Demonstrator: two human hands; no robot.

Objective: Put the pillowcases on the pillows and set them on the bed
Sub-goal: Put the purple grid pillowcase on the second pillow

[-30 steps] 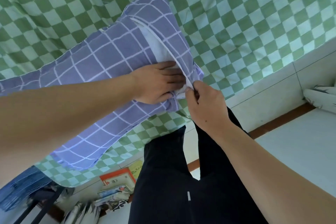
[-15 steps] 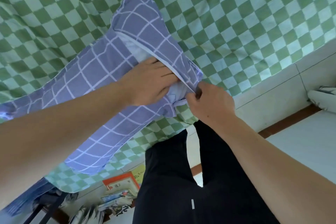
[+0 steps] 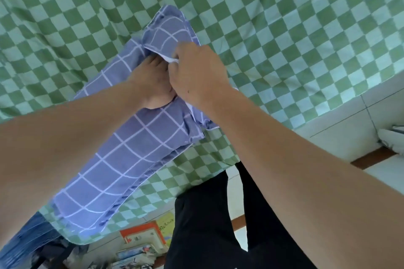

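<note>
A purple pillowcase with a white grid pattern covers a pillow lying on the bed's green checked sheet. My left hand presses flat on the pillow near the case's open end, its fingertips tucked under the flap. My right hand pinches the white-edged hem of the opening and holds it up over the left fingers. Only a sliver of white shows at the opening; the pillow itself is otherwise hidden inside the case.
My dark trousers stand against the bed's edge. Books and magazines lie on the floor at the lower left beside blue fabric. A white wall base and brown skirting run at the right.
My right hand has moved up along the opening's edge from the lower corner toward the far end, pulling the hem with it. My left hand has slid further into the opening.
</note>
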